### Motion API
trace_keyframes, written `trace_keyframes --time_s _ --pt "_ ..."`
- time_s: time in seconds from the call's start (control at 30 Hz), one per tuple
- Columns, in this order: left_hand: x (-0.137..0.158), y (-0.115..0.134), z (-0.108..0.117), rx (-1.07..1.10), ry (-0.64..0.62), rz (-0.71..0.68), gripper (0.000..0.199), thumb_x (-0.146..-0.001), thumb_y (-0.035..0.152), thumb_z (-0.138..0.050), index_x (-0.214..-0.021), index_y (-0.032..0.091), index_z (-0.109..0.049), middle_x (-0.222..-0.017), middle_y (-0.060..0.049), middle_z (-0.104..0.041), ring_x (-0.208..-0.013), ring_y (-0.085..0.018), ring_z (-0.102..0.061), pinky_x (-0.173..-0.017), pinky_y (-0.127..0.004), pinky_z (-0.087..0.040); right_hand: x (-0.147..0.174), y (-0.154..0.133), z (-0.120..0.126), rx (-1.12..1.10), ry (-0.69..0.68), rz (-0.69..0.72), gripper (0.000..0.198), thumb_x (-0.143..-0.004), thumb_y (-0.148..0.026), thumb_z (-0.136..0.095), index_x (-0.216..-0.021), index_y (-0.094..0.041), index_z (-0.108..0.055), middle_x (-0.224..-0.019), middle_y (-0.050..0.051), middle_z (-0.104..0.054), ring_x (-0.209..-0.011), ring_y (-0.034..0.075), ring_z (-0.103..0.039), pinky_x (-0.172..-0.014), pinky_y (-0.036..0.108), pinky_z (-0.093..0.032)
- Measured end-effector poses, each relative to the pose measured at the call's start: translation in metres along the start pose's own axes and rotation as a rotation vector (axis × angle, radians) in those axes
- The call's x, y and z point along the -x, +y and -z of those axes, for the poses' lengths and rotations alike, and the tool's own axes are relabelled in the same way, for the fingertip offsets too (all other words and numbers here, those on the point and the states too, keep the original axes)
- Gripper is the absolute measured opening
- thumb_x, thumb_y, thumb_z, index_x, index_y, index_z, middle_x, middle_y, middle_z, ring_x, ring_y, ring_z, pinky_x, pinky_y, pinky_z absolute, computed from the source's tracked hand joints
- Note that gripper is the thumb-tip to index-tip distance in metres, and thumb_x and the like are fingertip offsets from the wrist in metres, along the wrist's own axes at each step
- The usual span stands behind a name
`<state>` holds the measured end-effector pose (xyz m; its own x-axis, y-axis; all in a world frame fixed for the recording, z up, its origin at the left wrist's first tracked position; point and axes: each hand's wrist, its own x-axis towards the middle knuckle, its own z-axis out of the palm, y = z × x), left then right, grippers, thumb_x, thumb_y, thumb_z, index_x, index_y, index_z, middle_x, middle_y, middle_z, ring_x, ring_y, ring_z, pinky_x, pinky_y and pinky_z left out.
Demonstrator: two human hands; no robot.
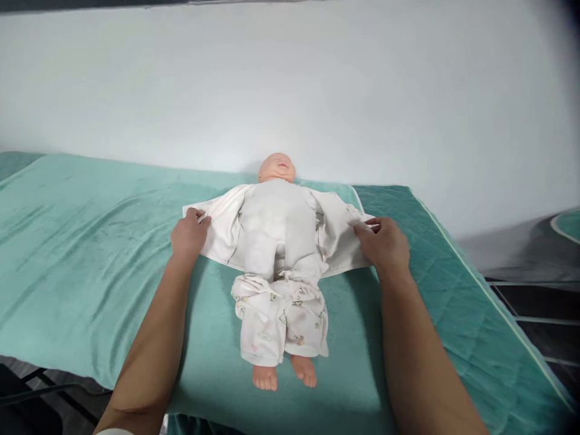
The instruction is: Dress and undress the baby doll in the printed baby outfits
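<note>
A baby doll (277,167) lies on its back, head toward the wall and bare feet toward me. Its white cloth torso shows between the spread front panels of a white baby shirt (222,226). My left hand (190,234) pinches the edge of the left panel. On the other side, my right hand (383,241) pinches the edge of the right panel. Both panels are stretched outward from the body. White printed baby pants (283,314) are bunched around the doll's lower legs, below the hips. The doll's arms are hidden by the shirt.
A light green blanket (90,241) covers the bed under the doll. Darker quilted green bedding (466,314) shows at the right. A white wall (290,78) rises behind the bed. Black metal framing (539,320) stands at the right, and dark bars (58,393) show at lower left.
</note>
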<state>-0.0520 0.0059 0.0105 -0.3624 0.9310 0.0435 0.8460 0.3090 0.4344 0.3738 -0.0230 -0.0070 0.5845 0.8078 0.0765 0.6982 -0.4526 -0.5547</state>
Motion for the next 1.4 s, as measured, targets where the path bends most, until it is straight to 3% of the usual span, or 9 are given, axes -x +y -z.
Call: trace_keyframes --time_s 0.17,0.27,0.37,0.47,0.6,0.7,0.77,1.0,1.4 --pt "0.006 0.002 0.003 -0.148 -0.023 -0.004 0.039 -0.094 0.052 -0.048 -0.118 0.025 -0.061 -0.109 -0.019 -0.073 -0.103 -0.039 -0.068 -0.08 -0.045 -0.048 0.013 -0.012 -0.001 0.005 0.142 0.201 0.028 -0.085 -0.034 -0.056 -0.108 -0.02 -0.064 -0.122 0.017 -0.063 -0.099 0.03 -0.063 -0.087 0.045 -0.048" --pt "0.009 0.001 0.005 -0.19 0.011 -0.039 0.035 -0.092 0.046 -0.051 -0.118 0.025 -0.062 -0.117 -0.018 -0.069 -0.105 -0.038 -0.067 -0.082 -0.045 -0.049 0.026 -0.026 -0.002 -0.2 0.194 0.392 0.02 -0.088 -0.034 -0.054 -0.1 -0.021 -0.065 -0.113 0.013 -0.065 -0.093 0.025 -0.063 -0.088 0.041 -0.05" --pt "0.014 0.005 0.005 -0.134 0.176 -0.147 0.03 -0.09 0.035 -0.054 -0.115 0.023 -0.064 -0.125 -0.017 -0.064 -0.113 -0.036 -0.063 -0.084 -0.042 -0.049 0.047 -0.043 0.0 -0.437 0.058 0.542 0.02 -0.094 -0.04 -0.054 -0.091 -0.022 -0.064 -0.089 0.006 -0.067 -0.08 0.021 -0.062 -0.078 0.036 -0.05" --pt "0.028 0.017 0.004 0.183 0.225 -0.315 0.018 -0.088 0.03 -0.058 -0.1 0.021 -0.069 -0.102 -0.01 -0.068 -0.096 -0.025 -0.065 -0.082 -0.035 -0.049 0.073 -0.058 0.004 -0.511 -0.162 0.68 0.028 -0.097 -0.044 -0.056 -0.079 -0.023 -0.062 -0.071 0.002 -0.062 -0.068 0.018 -0.056 -0.067 0.034 -0.045" --pt "0.056 0.036 0.012 0.682 -0.256 -0.507 0.02 -0.085 0.039 -0.068 -0.086 0.02 -0.073 -0.071 -0.001 -0.064 -0.064 -0.014 -0.058 -0.062 -0.026 -0.047 0.095 -0.07 0.01 -0.541 -0.39 0.841 0.037 -0.097 -0.046 -0.058 -0.068 -0.023 -0.059 -0.067 0.003 -0.059 -0.06 0.016 -0.049 -0.059 0.034 -0.038" --pt "0.071 0.044 0.023 0.707 -0.69 -0.6 0.022 -0.08 0.042 -0.074 -0.08 0.02 -0.078 -0.064 -0.001 -0.066 -0.056 -0.013 -0.057 -0.05 -0.023 -0.044 0.1 -0.074 0.014 -0.588 -0.512 0.888 0.039 -0.096 -0.046 -0.061 -0.066 -0.022 -0.059 -0.068 0.003 -0.059 -0.06 0.016 -0.049 -0.058 0.033 -0.036" --pt "0.075 0.045 0.031 0.655 -0.848 -0.644 0.019 -0.078 0.039 -0.076 -0.078 0.021 -0.08 -0.063 -0.002 -0.068 -0.052 -0.013 -0.057 -0.047 -0.022 -0.042 0.099 -0.075 0.017 -0.618 -0.583 0.893 0.036 -0.095 -0.046 -0.063 -0.069 -0.022 -0.061 -0.072 0.004 -0.06 -0.064 0.016 -0.052 -0.059 0.033 -0.038" --pt "0.072 0.042 0.037 0.491 -1.075 -0.754 0.024 -0.075 0.039 -0.08 -0.094 0.024 -0.083 -0.059 0.002 -0.057 -0.053 -0.011 -0.049 -0.051 -0.022 -0.037 0.102 -0.081 0.025 -0.514 -0.783 1.07 0.02 -0.094 -0.039 -0.067 -0.083 -0.023 -0.069 -0.087 0.005 -0.063 -0.076 0.017 -0.057 -0.066 0.031 -0.043" --pt "0.077 0.045 0.036 0.466 -1.061 -0.835 0.019 -0.081 0.039 -0.073 -0.082 0.021 -0.078 -0.057 0.004 -0.044 -0.054 -0.01 -0.036 -0.052 -0.024 -0.03 0.106 -0.085 0.029 -0.306 -0.898 1.244 0.022 -0.088 -0.039 -0.078 -0.083 -0.021 -0.066 -0.097 0.003 -0.066 -0.091 0.019 -0.059 -0.09 0.037 -0.036"
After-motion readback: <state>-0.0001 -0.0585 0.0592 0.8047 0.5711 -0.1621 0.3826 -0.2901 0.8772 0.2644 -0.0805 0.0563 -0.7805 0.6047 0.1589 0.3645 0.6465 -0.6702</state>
